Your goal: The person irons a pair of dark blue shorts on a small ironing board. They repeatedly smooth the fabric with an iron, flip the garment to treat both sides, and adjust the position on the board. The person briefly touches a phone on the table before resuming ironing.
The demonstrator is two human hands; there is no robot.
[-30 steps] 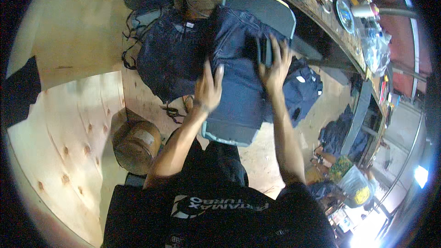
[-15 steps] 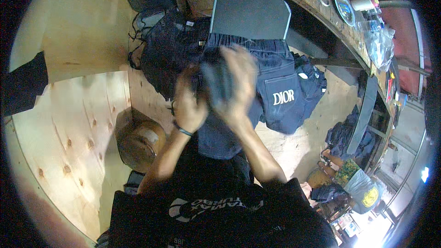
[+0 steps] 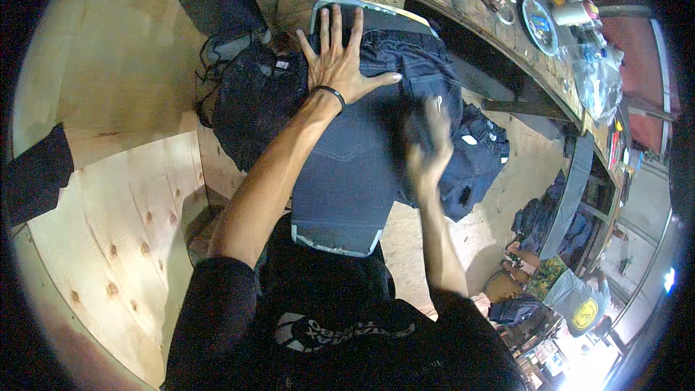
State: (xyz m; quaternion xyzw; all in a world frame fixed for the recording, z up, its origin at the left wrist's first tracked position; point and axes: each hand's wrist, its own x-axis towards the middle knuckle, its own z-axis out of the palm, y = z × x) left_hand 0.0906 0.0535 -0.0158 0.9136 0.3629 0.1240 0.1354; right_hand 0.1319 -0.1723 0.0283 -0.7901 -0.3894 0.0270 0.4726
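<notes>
The person's left hand (image 3: 339,58) lies flat with fingers spread wide on the waist end of a pair of dark blue jeans (image 3: 355,174), which lies stretched over a grey padded board (image 3: 337,240) running from the person's lap toward the workbench (image 3: 507,29). The right hand (image 3: 428,146) is over the right edge of the jeans, too blurred to tell whether it is spread or gripping the cloth. A heap of dark denim garments (image 3: 253,101) sits just left of the board, more dark clothing (image 3: 478,159) hangs to its right, and a round plate (image 3: 539,25) rests on the workbench.
</notes>
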